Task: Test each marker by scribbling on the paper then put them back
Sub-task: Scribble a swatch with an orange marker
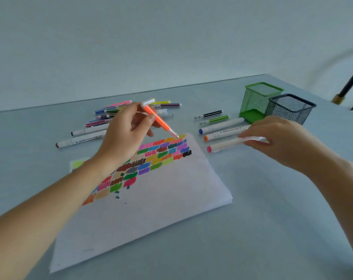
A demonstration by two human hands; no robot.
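Note:
My left hand (127, 130) grips an orange marker (158, 120) tilted down to the right, its tip at the far corner of the white paper (161, 199). Rows of coloured scribbles (151, 158) cover the paper's far left part. My right hand (276, 138) pinches a white marker with a pink end (228, 145) that lies on the table right of the paper. A pile of thin markers (115, 114) lies beyond my left hand.
Two thick white markers (222, 126) and two thin striped ones (212, 116) lie right of the paper. A green mesh holder (258, 102) and a black mesh holder (288, 109) stand at the far right. Two thick markers (84, 135) lie at the left. A wall backs the grey table (272, 219).

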